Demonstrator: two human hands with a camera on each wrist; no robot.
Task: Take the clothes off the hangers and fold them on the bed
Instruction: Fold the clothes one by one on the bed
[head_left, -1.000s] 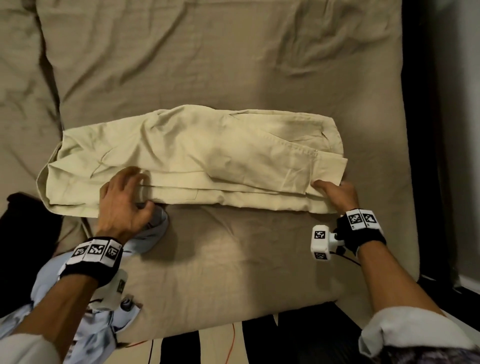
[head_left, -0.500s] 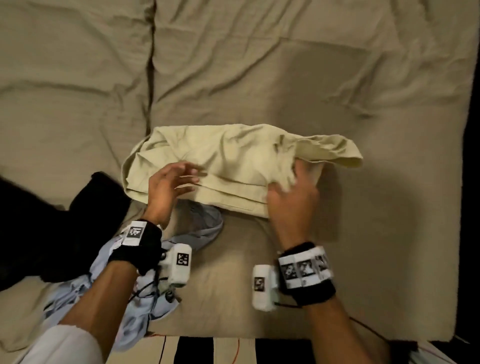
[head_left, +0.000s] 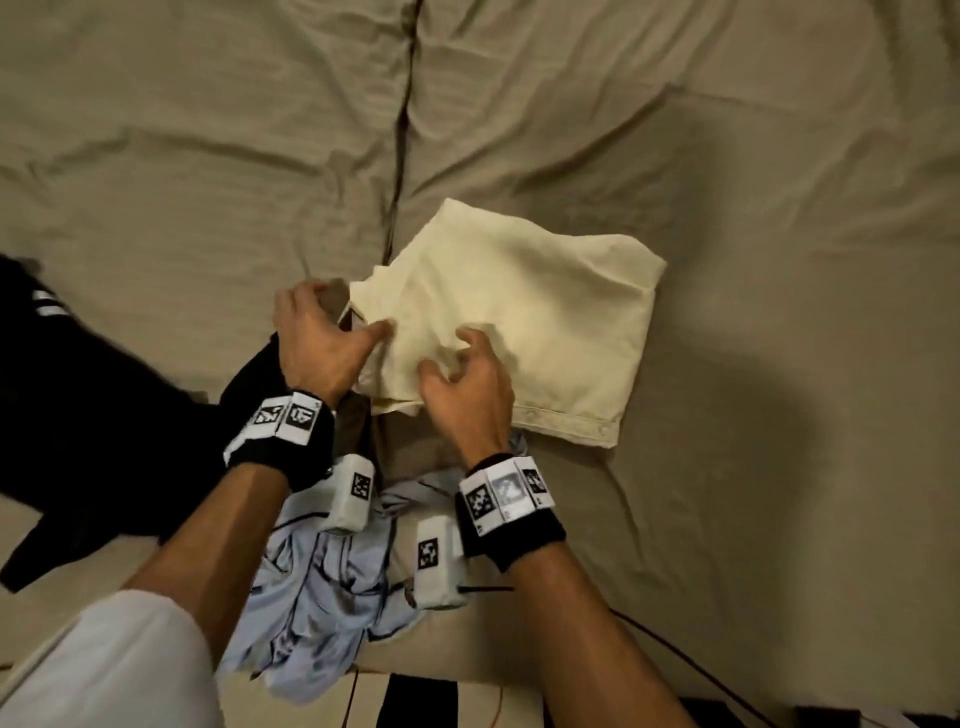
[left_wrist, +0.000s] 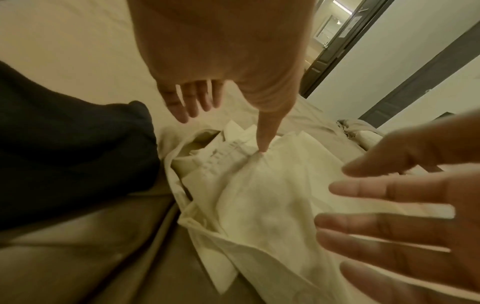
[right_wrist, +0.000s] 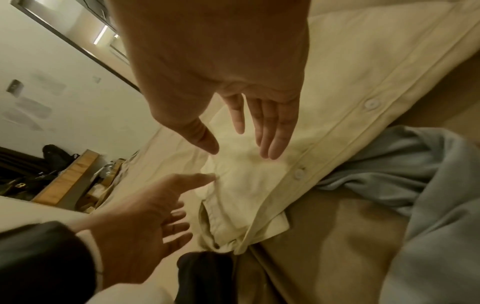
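A cream button-up shirt (head_left: 524, 322) lies folded into a compact rectangle on the beige bed (head_left: 727, 156). Its button placket runs along the near edge (right_wrist: 337, 144). My left hand (head_left: 322, 338) is at the shirt's left edge with fingers spread, and in the left wrist view its thumb tip (left_wrist: 262, 148) presses on the cloth (left_wrist: 259, 205). My right hand (head_left: 462, 374) hovers over the shirt's near-left part, fingers relaxed and apart (right_wrist: 239, 148), holding nothing. No hanger is in view.
A black garment (head_left: 104, 405) lies on the bed to the left. A crumpled light blue shirt (head_left: 322, 597) lies under my wrists at the bed's near edge. A dark seam (head_left: 405, 130) splits the bedding. A striped rug (head_left: 415, 696) shows below.
My right hand carried the shirt's right half over to the left and let go, so the long shape is now a short rectangle. Both hands now sit together at its left side.
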